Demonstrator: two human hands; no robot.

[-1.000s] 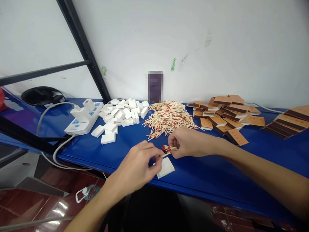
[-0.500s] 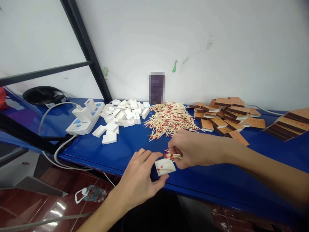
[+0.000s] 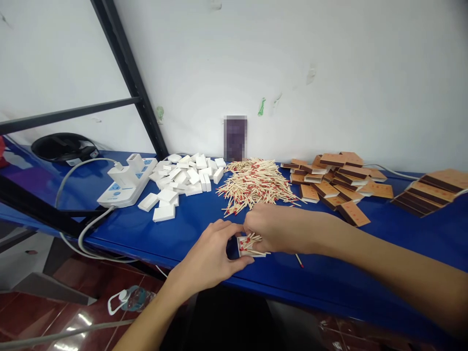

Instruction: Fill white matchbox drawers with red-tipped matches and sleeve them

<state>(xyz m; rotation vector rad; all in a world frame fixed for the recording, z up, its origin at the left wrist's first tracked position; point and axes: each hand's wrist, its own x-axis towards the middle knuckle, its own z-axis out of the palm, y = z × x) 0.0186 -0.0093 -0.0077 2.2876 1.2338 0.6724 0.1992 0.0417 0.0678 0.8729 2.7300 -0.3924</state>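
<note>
A small white matchbox tray [image 3: 240,251] is gripped between the thumb and fingers of my left hand [image 3: 214,256], close to the table's front edge. Red-tipped matches [image 3: 252,240] lie in it at mixed angles, some poking past its right side. Over the tray, my right hand [image 3: 272,226] is closed on matches, its fingertips partly hidden behind the hand. A single loose match [image 3: 300,261] rests on the table below my right wrist. Just beyond my hands spreads a big heap of matches [image 3: 258,185].
White empty trays [image 3: 179,175] are piled at the left back, beside a white power strip [image 3: 120,192] with cables. Brown matchbox sleeves [image 3: 340,178] lie heaped at the right, with more stacked sleeves [image 3: 431,192] farther right. A black shelf frame [image 3: 133,78] stands left.
My right hand has moved left and down with its matches, which are now in the tray. A loose match has appeared on the table at the right. The view has shifted slightly.
</note>
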